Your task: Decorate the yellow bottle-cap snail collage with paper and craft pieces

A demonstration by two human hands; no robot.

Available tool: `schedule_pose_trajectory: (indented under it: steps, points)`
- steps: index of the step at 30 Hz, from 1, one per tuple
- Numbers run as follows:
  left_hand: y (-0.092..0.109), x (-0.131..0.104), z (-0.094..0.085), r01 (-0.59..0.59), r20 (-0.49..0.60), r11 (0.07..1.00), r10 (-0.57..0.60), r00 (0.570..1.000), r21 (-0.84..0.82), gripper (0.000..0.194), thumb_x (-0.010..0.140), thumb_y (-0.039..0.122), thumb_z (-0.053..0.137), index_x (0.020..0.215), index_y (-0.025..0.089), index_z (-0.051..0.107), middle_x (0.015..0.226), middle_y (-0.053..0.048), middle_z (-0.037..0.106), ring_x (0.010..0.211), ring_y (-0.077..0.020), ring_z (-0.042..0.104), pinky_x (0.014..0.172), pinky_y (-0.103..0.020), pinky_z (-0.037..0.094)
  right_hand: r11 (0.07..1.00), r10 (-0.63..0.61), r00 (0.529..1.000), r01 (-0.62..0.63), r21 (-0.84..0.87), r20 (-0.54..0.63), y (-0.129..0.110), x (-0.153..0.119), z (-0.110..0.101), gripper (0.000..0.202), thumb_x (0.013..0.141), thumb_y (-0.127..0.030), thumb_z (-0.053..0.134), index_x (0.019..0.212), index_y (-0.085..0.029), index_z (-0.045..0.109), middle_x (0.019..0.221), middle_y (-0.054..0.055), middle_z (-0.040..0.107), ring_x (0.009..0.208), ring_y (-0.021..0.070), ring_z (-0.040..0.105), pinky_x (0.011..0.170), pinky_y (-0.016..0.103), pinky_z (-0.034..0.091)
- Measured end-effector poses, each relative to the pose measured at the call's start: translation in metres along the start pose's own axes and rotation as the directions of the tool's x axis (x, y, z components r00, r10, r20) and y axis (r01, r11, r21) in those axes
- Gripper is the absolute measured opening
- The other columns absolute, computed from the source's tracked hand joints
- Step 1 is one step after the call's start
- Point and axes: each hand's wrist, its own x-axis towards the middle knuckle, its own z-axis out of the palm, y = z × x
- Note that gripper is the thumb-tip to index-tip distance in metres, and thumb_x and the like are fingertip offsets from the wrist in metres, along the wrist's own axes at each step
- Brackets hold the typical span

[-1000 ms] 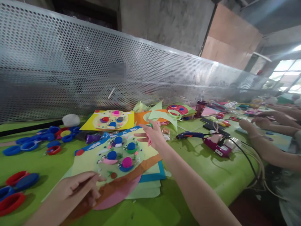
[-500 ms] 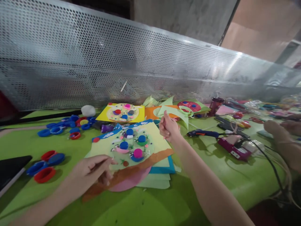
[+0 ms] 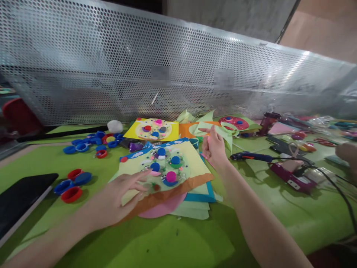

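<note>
A pale yellow paper collage [image 3: 196,160] lies at the centre, with blue and pink caps on a light round patch and a brown paper strip along its lower edge. My left hand [image 3: 119,197] is over its lower left corner, fingers spread and holding nothing. Just past the collage's right edge is my right hand [image 3: 216,147], its fingers curled in; a little pink shows at them, too small to name. Pink and light green sheets [image 3: 192,211] stick out beneath the collage.
Blue and red caps [image 3: 71,194] and a black tablet [image 3: 22,197] lie left. A yellow card [image 3: 129,131] is behind. On the right are a glue gun [image 3: 251,157], a purple power strip [image 3: 292,178], cables and another person's hand [image 3: 346,154]. Perforated metal [image 3: 184,56] stands behind.
My left hand has opened its fingers and reached further over the collage. My right hand has turned, and pink now shows at its fingers. The view has shifted left.
</note>
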Motion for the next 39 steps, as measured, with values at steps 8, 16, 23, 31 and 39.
schedule_pose_trajectory:
  steps: [8, 16, 23, 31, 39]
  points:
    - [-0.012, -0.003, 0.006, -0.117, 0.129, 0.982, 0.098, 0.987, 0.145, 0.060, 0.087, 0.032, 0.037, 0.143, 0.030, 0.016, 0.103, -0.001, 0.069, 0.105, -0.0236, 0.058, 0.085, -0.036, 0.044, 0.980, 0.050, 0.994, -0.031, -0.196, 0.094, 0.010, 0.002, 0.002, 0.054, 0.079, -0.065, 0.046, 0.086, -0.013, 0.059, 0.029, -0.010, 0.038, 0.016, 0.0065, 0.026, 0.019, 0.016, 0.018]
    - [-0.005, -0.007, 0.003, -0.109, 0.160, 0.982, 0.084, 0.984, 0.152, 0.059, 0.091, 0.034, 0.030, 0.144, 0.031, 0.007, 0.105, 0.001, 0.069, 0.106, -0.0236, 0.058, 0.087, -0.039, 0.045, 0.967, 0.047, 0.992, -0.015, -0.254, 0.119, 0.011, 0.004, 0.000, 0.051, 0.082, -0.062, 0.044, 0.090, -0.014, 0.059, 0.031, -0.011, 0.039, 0.017, 0.0061, 0.028, 0.019, 0.016, 0.019]
    - [-0.003, -0.009, -0.004, -0.150, 0.292, 0.973, 0.094, 0.952, 0.176, 0.059, 0.093, 0.033, 0.026, 0.143, 0.030, -0.004, 0.117, -0.001, 0.064, 0.108, -0.0213, 0.057, 0.083, -0.035, 0.048, 0.959, 0.048, 0.990, -0.008, -0.285, 0.132, 0.015, 0.006, 0.000, 0.048, 0.085, -0.058, 0.042, 0.088, -0.014, 0.059, 0.030, -0.010, 0.040, 0.017, 0.0064, 0.029, 0.019, 0.016, 0.019]
    - [0.000, -0.009, -0.006, -0.221, 0.256, 0.955, 0.168, 0.952, 0.199, 0.059, 0.093, 0.030, 0.024, 0.140, 0.035, -0.011, 0.109, 0.003, 0.067, 0.099, -0.0196, 0.061, 0.077, -0.032, 0.048, 0.956, 0.047, 0.990, -0.006, -0.293, 0.133, 0.015, 0.006, 0.001, 0.047, 0.086, -0.058, 0.042, 0.088, -0.014, 0.058, 0.030, -0.011, 0.039, 0.017, 0.0058, 0.027, 0.020, 0.016, 0.018]
    - [-0.007, -0.010, -0.005, -0.261, 0.232, 0.945, 0.214, 0.949, 0.197, 0.068, 0.089, 0.025, 0.033, 0.142, 0.028, -0.008, 0.105, -0.002, 0.068, 0.100, -0.0206, 0.061, 0.081, -0.032, 0.048, 0.955, 0.044, 0.990, -0.003, -0.298, 0.130, 0.014, 0.006, 0.000, 0.045, 0.087, -0.055, 0.041, 0.090, -0.014, 0.059, 0.030, -0.010, 0.040, 0.017, 0.0065, 0.028, 0.020, 0.016, 0.019]
